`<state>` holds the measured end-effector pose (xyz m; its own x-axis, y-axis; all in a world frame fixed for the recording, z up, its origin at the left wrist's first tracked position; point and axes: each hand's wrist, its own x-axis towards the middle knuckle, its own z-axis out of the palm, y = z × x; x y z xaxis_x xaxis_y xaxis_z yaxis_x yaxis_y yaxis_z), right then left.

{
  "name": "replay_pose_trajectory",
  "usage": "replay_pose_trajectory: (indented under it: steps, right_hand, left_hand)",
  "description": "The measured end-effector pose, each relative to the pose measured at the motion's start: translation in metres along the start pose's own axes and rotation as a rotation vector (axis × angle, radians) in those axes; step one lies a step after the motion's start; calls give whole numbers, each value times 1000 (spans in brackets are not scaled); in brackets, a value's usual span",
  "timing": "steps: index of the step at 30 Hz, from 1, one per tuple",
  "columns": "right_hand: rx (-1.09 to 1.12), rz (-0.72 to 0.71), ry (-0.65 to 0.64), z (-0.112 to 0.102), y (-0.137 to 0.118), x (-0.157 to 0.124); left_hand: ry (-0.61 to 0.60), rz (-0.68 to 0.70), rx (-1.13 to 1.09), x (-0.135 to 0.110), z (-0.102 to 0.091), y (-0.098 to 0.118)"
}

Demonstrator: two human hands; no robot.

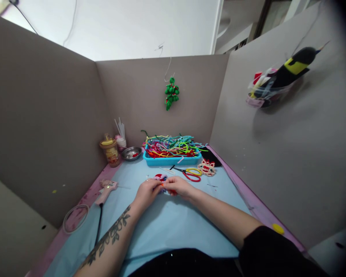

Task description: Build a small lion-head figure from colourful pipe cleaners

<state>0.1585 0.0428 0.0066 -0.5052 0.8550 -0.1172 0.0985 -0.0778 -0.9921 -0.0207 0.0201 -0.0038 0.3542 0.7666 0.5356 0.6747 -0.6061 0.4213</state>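
Over the middle of the blue cloth, my left hand [147, 191] and my right hand [180, 186] meet at the fingertips, both closed. They pinch a small pipe-cleaner craft [160, 177] with red, lilac and orange parts. My fingers cover much of it, so its full shape is hidden. Just beyond my right hand lie scissors [192, 175] with red and yellow handles. Beside them rests a pale pink and red pipe-cleaner piece [207, 168].
A blue tray [173, 161] heaped with colourful pipe cleaners stands at the back. Left of it are a metal bowl [132, 153] and a lidded cup [110, 153]. A pink glue gun [106, 193] with its cord lies at left. Grey panels [127, 96] enclose the table.
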Motion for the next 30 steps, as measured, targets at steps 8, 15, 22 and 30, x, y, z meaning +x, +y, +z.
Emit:
replay_pose_trajectory:
  steps: [8, 15, 22, 30]
  right_hand:
    - [-20, -82, -18, -5, 9, 7]
    - [-136, -110, 32, -4, 12, 9]
    - [-271, -221, 96, -3, 18, 11]
    - [-444, -282, 186, 1, 13, 4]
  left_hand:
    - [-16, -59, -24, 0, 1, -2]
    - [-69, -109, -60, 1, 0, 2]
    - [-94, -143, -112, 2, 0, 3]
    - [-113, -247, -215, 2, 2, 2]
